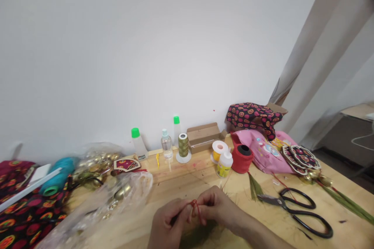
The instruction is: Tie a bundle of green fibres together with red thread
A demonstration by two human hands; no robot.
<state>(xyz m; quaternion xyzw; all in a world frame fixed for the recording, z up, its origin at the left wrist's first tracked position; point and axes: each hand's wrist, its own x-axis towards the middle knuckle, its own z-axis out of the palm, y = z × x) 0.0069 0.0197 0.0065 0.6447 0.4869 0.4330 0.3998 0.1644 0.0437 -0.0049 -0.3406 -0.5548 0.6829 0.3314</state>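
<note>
Operator: In the head view, how are my hands?
Observer: Both nearly closed — your left hand (169, 220) and right hand (214, 204) each pinch a looped red cord (194, 202) between thumb and fingers.
Operator: Where is it exactly?
Observer: Between your two hands, over the near part of the worktop (172, 183).
Operator: What's around me?
Observer: On your right lie black-handled scissors (283, 203), a green tassel (254, 186) beside their tip. Ahead stand a white bottle (224, 164) and a red spool (242, 162) — on your left, a clear plastic bag (137, 184).
</note>
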